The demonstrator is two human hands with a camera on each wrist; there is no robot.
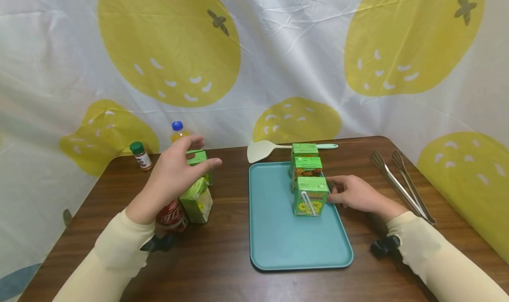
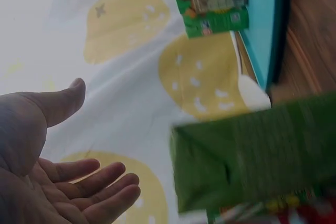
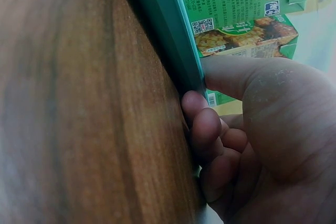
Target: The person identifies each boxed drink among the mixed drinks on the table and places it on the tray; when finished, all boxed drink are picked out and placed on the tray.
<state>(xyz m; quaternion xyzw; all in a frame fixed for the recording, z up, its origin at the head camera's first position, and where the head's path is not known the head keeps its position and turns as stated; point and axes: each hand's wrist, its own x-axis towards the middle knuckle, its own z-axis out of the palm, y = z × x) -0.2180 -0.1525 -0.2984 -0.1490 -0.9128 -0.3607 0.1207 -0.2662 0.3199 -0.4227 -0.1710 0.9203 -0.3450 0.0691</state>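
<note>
My right hand (image 1: 355,193) grips the right rim of a teal tray (image 1: 274,249), its thumb over the inner side and the fingers curled at the outer side, as the right wrist view shows. Three green drink cartons stand in a row on the tray: the front one (image 1: 311,200) with a white straw, the middle one (image 1: 308,164) and the back one (image 1: 305,148). To the left, my left hand (image 1: 171,173) hovers with thumb and fingers apart, holding nothing. Beyond and below it stand a green carton (image 2: 247,156), another carton (image 1: 199,156) and a red drink can (image 1: 175,218), partly hidden by the hand.
A blue-capped bottle (image 1: 177,126) stands behind the left hand, and a green-lidded spice jar (image 1: 141,157) near the table's back left corner. Behind the tray lies a pale spatula (image 1: 260,151). Metal tongs (image 1: 411,198) rest at the right. A lemon-print cloth (image 1: 278,72) hangs behind the table.
</note>
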